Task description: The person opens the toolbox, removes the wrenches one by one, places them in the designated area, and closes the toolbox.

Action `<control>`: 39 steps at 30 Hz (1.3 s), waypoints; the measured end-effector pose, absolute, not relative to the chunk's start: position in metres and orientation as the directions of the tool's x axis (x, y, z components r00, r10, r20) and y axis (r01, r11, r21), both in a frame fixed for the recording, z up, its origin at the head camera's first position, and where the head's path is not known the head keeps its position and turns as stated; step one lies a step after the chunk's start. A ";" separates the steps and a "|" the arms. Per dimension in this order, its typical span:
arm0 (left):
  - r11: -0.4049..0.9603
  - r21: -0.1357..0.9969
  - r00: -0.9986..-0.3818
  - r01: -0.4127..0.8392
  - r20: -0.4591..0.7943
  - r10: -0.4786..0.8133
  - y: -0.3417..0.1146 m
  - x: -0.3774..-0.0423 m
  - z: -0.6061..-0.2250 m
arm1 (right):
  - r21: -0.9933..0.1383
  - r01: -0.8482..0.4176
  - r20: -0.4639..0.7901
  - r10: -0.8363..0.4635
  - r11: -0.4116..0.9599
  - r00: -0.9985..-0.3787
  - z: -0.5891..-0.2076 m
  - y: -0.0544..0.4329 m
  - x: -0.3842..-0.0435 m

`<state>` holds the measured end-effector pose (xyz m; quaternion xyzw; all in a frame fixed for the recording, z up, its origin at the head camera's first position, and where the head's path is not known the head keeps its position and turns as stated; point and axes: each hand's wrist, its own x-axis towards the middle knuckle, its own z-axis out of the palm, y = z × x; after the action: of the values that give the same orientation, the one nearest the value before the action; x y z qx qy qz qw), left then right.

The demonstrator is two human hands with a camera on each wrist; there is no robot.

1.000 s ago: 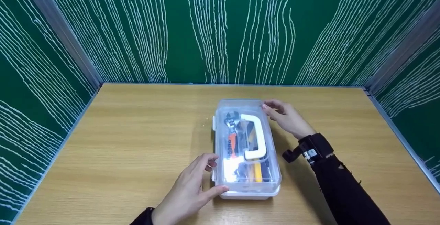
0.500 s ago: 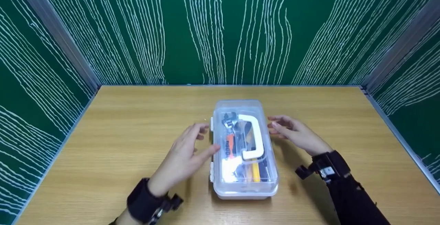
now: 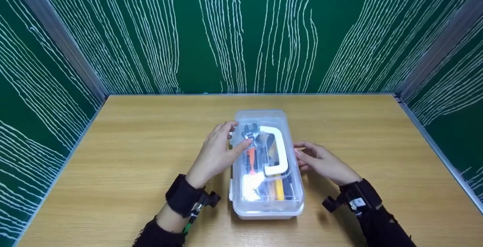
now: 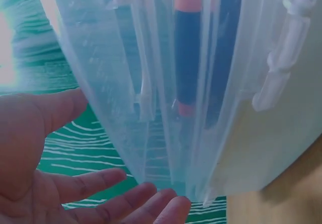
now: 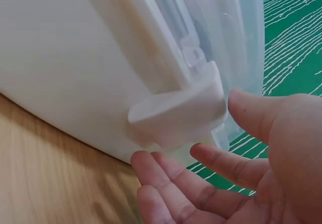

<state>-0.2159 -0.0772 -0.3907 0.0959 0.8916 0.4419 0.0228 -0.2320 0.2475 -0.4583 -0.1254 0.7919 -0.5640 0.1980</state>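
Note:
A toolbox (image 3: 264, 209) with a clear lid and a white base lies on the table, its lid closed. Through the lid show an adjustable wrench (image 3: 249, 131), an orange-handled tool (image 3: 251, 160) and a yellow tool (image 3: 279, 188). My left hand (image 3: 217, 152) is at the box's left side, thumb over the lid, fingers spread; whether it touches is unclear. At the right side, my right hand (image 3: 326, 162) has its fingers loosely bent beside a white latch (image 5: 181, 110), thumb near the latch's upper end. Neither hand grips anything.
A white carry handle (image 3: 279, 152) lies folded on the lid. Hinges (image 4: 289, 43) run along the left side. Green walls (image 3: 211, 31) with white wavy lines enclose the wooden table (image 3: 151, 145) at the back and sides.
My left hand has moved from the box's near left corner up along its left side. The right hand has slid from the far right corner toward the middle of the right side.

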 end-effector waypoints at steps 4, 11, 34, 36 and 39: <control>0.583 0.802 -0.984 0.133 0.035 0.178 -0.076 -0.216 -0.394 | -0.954 0.021 -0.157 -0.441 0.298 -0.883 -0.461 0.245 -0.231; 0.579 0.808 -0.984 0.107 0.001 0.180 -0.073 -0.217 -0.396 | -0.955 0.028 -0.154 -0.415 0.294 -0.897 -0.463 0.247 -0.230; 0.564 0.819 -0.984 0.107 0.007 0.177 -0.075 -0.221 -0.405 | -0.979 0.067 -0.148 -0.444 0.192 -0.884 -0.472 0.245 -0.233; 0.563 0.820 -0.984 0.107 0.007 0.178 -0.075 -0.221 -0.405 | -0.980 0.065 -0.145 -0.449 0.187 -0.882 -0.472 0.245 -0.233; 0.561 0.821 -0.984 0.109 0.010 0.176 -0.075 -0.221 -0.406 | -0.980 0.062 -0.142 -0.449 0.190 -0.882 -0.472 0.244 -0.233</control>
<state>-0.2208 -0.0754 -0.4060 0.0808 0.8826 0.4616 0.0365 -0.2327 0.2442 -0.4718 -0.1301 0.7437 -0.6229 0.2048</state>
